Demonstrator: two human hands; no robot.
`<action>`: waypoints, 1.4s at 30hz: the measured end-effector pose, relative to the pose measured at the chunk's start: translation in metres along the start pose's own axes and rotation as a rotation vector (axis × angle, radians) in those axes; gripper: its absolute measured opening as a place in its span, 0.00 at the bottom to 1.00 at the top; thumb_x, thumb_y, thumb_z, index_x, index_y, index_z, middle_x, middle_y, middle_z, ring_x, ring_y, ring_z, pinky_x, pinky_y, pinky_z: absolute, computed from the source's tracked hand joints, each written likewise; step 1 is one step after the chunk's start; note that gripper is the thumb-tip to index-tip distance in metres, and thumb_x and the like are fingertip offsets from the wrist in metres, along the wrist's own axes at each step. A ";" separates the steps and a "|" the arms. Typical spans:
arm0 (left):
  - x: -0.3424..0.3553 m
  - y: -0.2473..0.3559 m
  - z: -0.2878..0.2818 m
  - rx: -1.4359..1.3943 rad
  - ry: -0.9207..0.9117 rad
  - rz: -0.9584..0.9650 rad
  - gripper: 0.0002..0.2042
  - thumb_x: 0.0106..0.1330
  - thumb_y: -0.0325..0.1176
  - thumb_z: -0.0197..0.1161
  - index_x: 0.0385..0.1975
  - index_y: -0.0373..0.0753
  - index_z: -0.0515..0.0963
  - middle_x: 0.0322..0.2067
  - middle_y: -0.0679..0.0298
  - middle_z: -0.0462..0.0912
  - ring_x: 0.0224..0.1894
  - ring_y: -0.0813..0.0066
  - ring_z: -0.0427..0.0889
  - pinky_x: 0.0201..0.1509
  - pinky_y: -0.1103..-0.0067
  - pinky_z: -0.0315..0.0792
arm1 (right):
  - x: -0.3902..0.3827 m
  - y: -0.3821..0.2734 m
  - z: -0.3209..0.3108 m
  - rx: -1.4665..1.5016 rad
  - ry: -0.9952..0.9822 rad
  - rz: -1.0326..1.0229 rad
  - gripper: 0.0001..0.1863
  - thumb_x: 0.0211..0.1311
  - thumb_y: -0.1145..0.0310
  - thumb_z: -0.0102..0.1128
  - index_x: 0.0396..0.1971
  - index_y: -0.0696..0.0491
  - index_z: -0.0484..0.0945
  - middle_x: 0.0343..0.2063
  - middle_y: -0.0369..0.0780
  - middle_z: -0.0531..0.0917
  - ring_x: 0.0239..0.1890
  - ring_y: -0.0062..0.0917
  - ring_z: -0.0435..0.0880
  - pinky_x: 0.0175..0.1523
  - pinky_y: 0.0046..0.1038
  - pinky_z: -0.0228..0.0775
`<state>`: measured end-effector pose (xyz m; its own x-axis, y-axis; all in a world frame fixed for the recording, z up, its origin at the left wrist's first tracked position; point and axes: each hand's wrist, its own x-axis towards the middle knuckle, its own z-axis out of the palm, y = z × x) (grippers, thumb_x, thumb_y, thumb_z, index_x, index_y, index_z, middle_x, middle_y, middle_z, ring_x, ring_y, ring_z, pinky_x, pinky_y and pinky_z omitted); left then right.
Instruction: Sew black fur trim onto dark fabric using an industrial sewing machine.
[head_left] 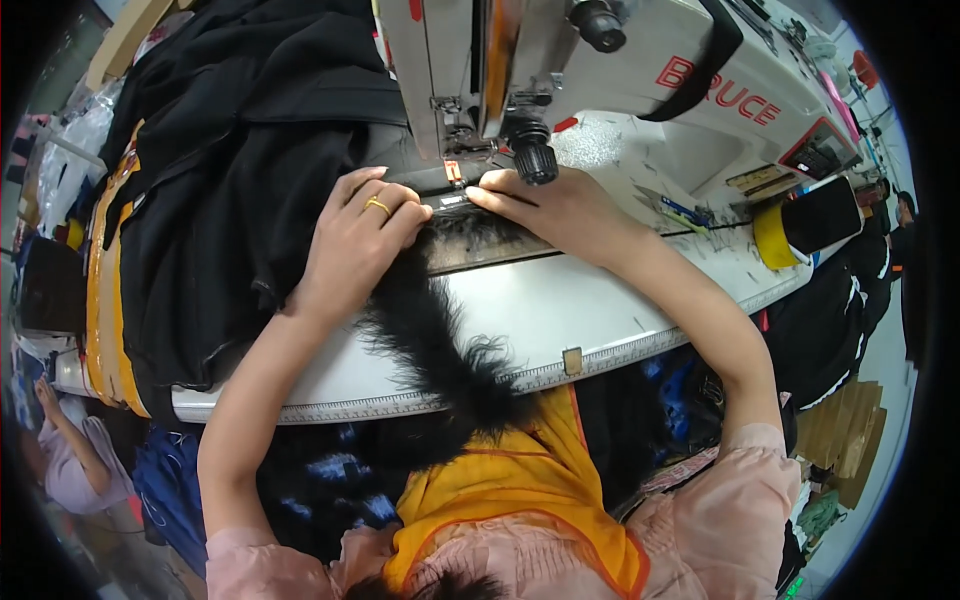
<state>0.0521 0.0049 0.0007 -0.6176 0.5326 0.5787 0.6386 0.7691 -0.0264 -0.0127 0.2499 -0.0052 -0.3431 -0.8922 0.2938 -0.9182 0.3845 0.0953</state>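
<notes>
Both my hands are at the needle area of a white sewing machine (640, 60), one on each side of its presser foot (455, 172). My left hand (365, 230), with a gold ring, has its fingers bent and closed on the edge of a black fabric garment (230, 180) just left of the foot. A strip of black fur trim (435, 340) runs from under the foot and hangs over the table's front edge. Close to the right of the foot, my right hand (550, 210) pinches the fur and fabric edge between thumb and fingers.
The white table (550, 300) has a measuring tape (350, 410) along its curved front edge. Small tools (685, 212) and a yellow tape roll (772, 238) lie on the right. Dark cloth (840, 320) is piled beyond. Another person (80, 460) sits at the far left.
</notes>
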 end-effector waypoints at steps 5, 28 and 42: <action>0.011 0.001 0.005 0.023 -0.031 0.039 0.07 0.51 0.26 0.58 0.30 0.40 0.75 0.30 0.68 0.73 0.39 0.75 0.75 0.59 0.69 0.66 | -0.005 0.010 0.003 0.002 0.054 0.037 0.25 0.54 0.73 0.49 0.55 0.41 0.70 0.42 0.35 0.77 0.43 0.30 0.78 0.47 0.28 0.73; 0.021 -0.020 0.023 0.063 0.063 0.070 0.08 0.49 0.28 0.60 0.31 0.44 0.79 0.23 0.67 0.77 0.35 0.73 0.77 0.56 0.73 0.68 | -0.001 0.016 -0.011 -0.069 0.211 0.215 0.12 0.45 0.73 0.54 0.33 0.50 0.78 0.33 0.32 0.80 0.35 0.26 0.79 0.41 0.25 0.73; -0.065 -0.076 -0.063 0.088 -0.286 -0.085 0.25 0.48 0.21 0.60 0.49 0.49 0.75 0.52 0.69 0.74 0.55 0.72 0.72 0.66 0.67 0.55 | 0.004 0.026 0.011 -0.139 0.278 0.093 0.15 0.48 0.72 0.55 0.38 0.46 0.76 0.30 0.35 0.78 0.33 0.28 0.79 0.36 0.26 0.73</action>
<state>0.0724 -0.1102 0.0162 -0.7789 0.5334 0.3297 0.5446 0.8361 -0.0660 -0.0398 0.2533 -0.0114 -0.3393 -0.7605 0.5536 -0.8432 0.5068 0.1795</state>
